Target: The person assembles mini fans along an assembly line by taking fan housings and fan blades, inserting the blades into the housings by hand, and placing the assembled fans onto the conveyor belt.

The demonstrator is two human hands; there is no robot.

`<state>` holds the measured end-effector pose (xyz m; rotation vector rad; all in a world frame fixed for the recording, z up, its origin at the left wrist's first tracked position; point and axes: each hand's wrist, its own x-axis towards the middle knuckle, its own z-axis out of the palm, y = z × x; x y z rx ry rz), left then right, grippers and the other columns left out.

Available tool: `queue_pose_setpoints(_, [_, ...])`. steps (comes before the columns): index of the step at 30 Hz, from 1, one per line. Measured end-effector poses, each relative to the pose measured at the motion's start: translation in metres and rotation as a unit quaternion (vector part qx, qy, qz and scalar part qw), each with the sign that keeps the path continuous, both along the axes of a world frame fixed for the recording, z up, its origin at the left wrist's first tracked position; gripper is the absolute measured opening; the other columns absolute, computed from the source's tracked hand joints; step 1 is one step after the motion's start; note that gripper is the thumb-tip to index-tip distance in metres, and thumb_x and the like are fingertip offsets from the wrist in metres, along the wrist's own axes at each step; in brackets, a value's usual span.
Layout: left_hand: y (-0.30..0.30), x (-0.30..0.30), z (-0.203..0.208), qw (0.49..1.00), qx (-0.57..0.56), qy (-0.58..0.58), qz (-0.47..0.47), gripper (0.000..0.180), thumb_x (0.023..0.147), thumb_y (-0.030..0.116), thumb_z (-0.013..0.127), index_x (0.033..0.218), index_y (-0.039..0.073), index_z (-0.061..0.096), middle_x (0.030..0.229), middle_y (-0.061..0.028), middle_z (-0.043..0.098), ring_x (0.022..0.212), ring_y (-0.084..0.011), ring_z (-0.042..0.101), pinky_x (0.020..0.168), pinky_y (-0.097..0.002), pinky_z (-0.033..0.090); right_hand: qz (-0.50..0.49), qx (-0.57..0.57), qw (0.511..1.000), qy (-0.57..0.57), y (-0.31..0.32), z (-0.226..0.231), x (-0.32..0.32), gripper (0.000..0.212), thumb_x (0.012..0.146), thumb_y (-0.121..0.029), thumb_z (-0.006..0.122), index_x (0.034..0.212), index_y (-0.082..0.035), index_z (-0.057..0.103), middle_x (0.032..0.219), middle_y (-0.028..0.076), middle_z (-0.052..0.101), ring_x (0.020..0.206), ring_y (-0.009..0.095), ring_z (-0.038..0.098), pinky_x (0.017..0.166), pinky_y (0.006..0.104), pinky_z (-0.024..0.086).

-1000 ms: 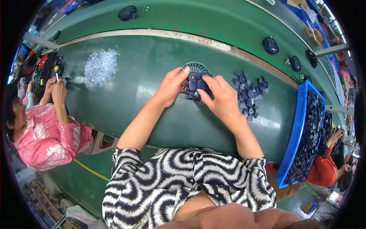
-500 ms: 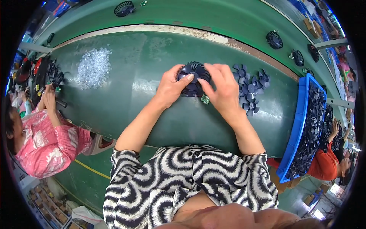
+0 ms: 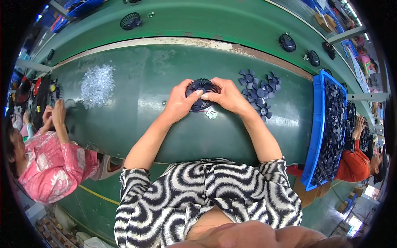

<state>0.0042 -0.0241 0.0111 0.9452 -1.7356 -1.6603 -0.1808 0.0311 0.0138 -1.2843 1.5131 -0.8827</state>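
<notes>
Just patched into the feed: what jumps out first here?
Both hands, left hand and right hand, grip a round black fan grille at the middle of the green table. Loose dark fan blades lie just to its right, and farther right a blue tray holds more.

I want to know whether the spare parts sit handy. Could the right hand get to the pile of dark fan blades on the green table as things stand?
Probably yes: the fan blades lie just beside the right hand, nothing between them, though it now grips the round fan housing.
</notes>
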Motion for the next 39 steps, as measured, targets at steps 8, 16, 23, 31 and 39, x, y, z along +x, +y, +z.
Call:
queue_pose_setpoints(8, [-0.007, 0.002, -0.008, 0.976, 0.162, 0.116, 0.081, 0.03, 0.091, 0.02, 0.063, 0.109, -0.002, 0.055, 0.092, -0.0032, 0.061, 0.079, -0.008, 0.055, 0.069, -0.0235, 0.047, -0.064, -0.341, 0.9, 0.264, 0.014, 0.032, 0.023, 0.038, 0.075, -0.015, 0.075, 0.107, -0.004, 0.058, 0.094, 0.012, 0.059, 0.086, 0.03, 0.059, 0.07, 0.0407, 0.049])
queue_pose_setpoints(16, [0.005, -0.005, -0.005, 0.984, 0.13, 0.116, 0.023, 0.031, 0.094, 0.023, 0.06, 0.114, 0.001, 0.054, 0.099, -0.0039, 0.059, 0.088, -0.0094, 0.056, 0.076, -0.0265, 0.049, -0.023, -0.248, 0.893, 0.375, 0.015, 0.02, 0.04, 0.039, 0.075, -0.013, 0.072, 0.11, -0.007, 0.058, 0.091, 0.011, 0.057, 0.087, 0.031, 0.059, 0.068, 0.0427, 0.05])
queue_pose_setpoints(23, [0.003, -0.003, 0.002, 0.925, 0.292, 0.242, 0.005, 0.04, 0.094, 0.032, 0.06, 0.119, 0.002, 0.051, 0.107, -0.0058, 0.06, 0.097, -0.0134, 0.06, 0.083, -0.0319, 0.053, -0.07, -0.284, 0.884, 0.364, 0.016, 0.031, 0.043, 0.038, 0.073, -0.012, 0.074, 0.108, -0.006, 0.059, 0.089, 0.011, 0.059, 0.081, 0.03, 0.06, 0.065, 0.0407, 0.051])
queue_pose_setpoints(31, [0.006, -0.008, -0.003, 0.951, 0.208, 0.226, 0.033, 0.039, 0.092, 0.022, 0.064, 0.12, 0.0, 0.05, 0.105, -0.0039, 0.059, 0.094, -0.0095, 0.057, 0.082, -0.0264, 0.049, -0.07, -0.308, 0.875, 0.366, 0.008, 0.023, 0.041, 0.035, 0.076, -0.013, 0.068, 0.108, -0.005, 0.056, 0.089, 0.012, 0.056, 0.083, 0.032, 0.059, 0.063, 0.0435, 0.051])
queue_pose_setpoints(39, [0.014, -0.01, -0.008, 0.967, 0.118, 0.192, 0.118, 0.029, 0.09, 0.014, 0.064, 0.112, -0.002, 0.055, 0.098, -0.0032, 0.06, 0.087, -0.0078, 0.054, 0.079, -0.0238, 0.046, -0.033, -0.256, 0.895, 0.364, 0.018, 0.032, 0.046, 0.038, 0.076, -0.012, 0.073, 0.11, -0.003, 0.059, 0.092, 0.013, 0.059, 0.088, 0.032, 0.06, 0.071, 0.0414, 0.051])
